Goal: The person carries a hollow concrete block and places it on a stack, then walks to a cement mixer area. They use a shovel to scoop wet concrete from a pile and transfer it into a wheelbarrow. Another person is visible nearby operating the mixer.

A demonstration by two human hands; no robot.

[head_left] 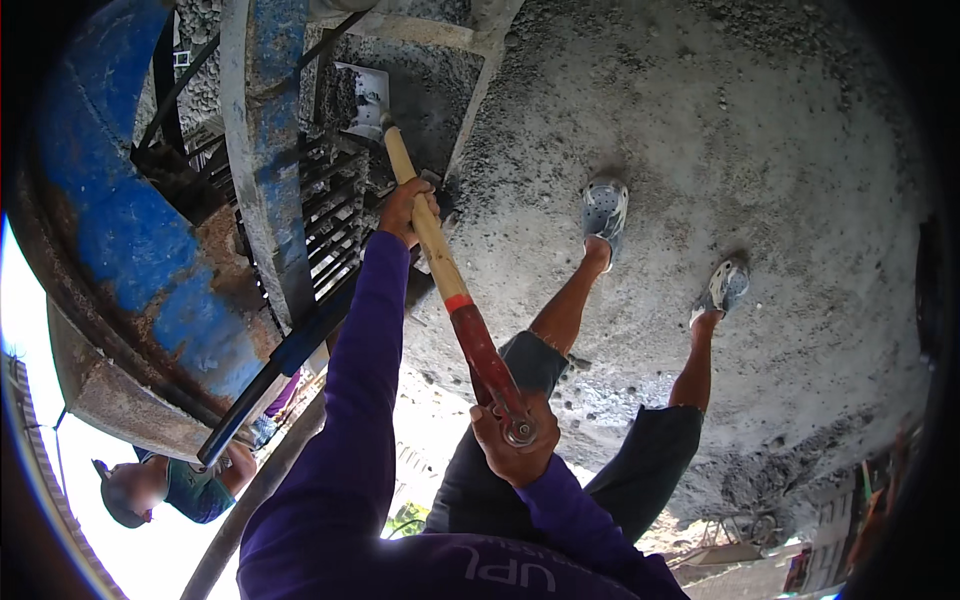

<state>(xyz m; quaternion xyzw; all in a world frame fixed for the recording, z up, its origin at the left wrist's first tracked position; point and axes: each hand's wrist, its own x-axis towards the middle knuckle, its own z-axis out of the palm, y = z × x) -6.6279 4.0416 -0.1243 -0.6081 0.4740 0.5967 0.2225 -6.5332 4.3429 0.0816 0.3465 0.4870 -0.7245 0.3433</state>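
Note:
I hold a long shovel [438, 256] with a bare wooden shaft and a red metal handle end. My left hand [405, 210] is wrapped around the wood, well up toward the blade. My right hand [517, 445] is closed on the red grip, close to my body. The shovel's pale metal blade [368, 98] is at the far end, inside a grey-crusted metal frame [480, 95] beside a blue machine. Part of the blade is in shadow, and I cannot tell how much material it carries.
The blue, rusty machine [150, 250] with dark bars [335, 215] fills the left. A person [205, 490] in a cap is beyond it. My feet, in grey clogs [604, 210], stand on rough grey ground [800, 180] scattered with grit. A wheelbarrow-like shape [725, 555] lies at lower right.

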